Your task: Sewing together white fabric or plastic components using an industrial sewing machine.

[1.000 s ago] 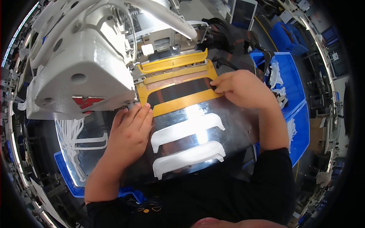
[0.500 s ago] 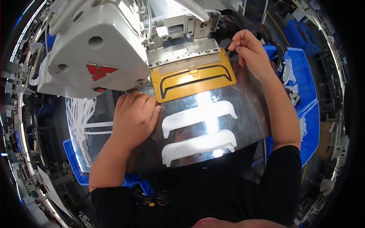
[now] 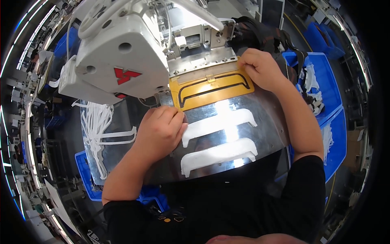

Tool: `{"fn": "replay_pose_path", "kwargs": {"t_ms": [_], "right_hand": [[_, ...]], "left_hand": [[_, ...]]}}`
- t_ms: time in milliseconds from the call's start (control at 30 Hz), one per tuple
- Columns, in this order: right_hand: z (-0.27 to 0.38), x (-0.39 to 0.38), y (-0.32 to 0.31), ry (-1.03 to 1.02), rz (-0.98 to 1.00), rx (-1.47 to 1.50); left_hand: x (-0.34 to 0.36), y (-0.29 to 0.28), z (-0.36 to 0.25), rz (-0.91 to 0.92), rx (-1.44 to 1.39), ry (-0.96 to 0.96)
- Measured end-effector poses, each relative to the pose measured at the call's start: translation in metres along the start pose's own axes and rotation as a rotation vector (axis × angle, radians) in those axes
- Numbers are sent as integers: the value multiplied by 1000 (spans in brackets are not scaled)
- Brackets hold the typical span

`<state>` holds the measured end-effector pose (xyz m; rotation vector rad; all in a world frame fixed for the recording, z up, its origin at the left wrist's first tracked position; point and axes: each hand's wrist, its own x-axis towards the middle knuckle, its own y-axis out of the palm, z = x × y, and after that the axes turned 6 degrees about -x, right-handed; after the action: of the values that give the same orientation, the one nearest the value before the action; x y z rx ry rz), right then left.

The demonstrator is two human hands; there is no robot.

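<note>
The yellow template [image 3: 215, 89], closed flat with a dark looped slot in its face, lies beside the white machine head [image 3: 109, 61], along a metal clamp bar [image 3: 203, 61]. My left hand [image 3: 162, 130] has its fingers curled at the template's lower-left corner. At the upper-right corner, my right hand [image 3: 260, 70] has its fingers bent onto the edge; the fingertips are partly hidden. In front of the template, two white bracket-shaped fabric pieces [image 3: 217, 124] rest on the shiny steel plate [image 3: 268, 132].
A bundle of white strips [image 3: 97, 130] lies left of my left arm. Blue bins [image 3: 331, 85] with white pieces stand at the right, and another blue bin [image 3: 87, 179] is low on the left. Dark straps [image 3: 270, 36] lie behind the clamp.
The template, raised in layers a second ago, now lies closed and flat. My right hand lifted off it, then came down on its upper-right corner. My left hand stayed at the near corner.
</note>
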<state>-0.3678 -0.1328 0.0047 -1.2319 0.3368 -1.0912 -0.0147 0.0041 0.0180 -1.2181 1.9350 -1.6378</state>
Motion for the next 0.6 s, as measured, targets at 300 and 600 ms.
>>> {"fn": "replay_pose_path", "kwargs": {"t_ms": [300, 600], "right_hand": [[14, 3, 4, -68, 55, -50], [26, -3, 3, -191, 156, -55]], "left_hand": [[-6, 4, 7, 23, 20, -72], [-7, 4, 6, 80, -18, -121]]}}
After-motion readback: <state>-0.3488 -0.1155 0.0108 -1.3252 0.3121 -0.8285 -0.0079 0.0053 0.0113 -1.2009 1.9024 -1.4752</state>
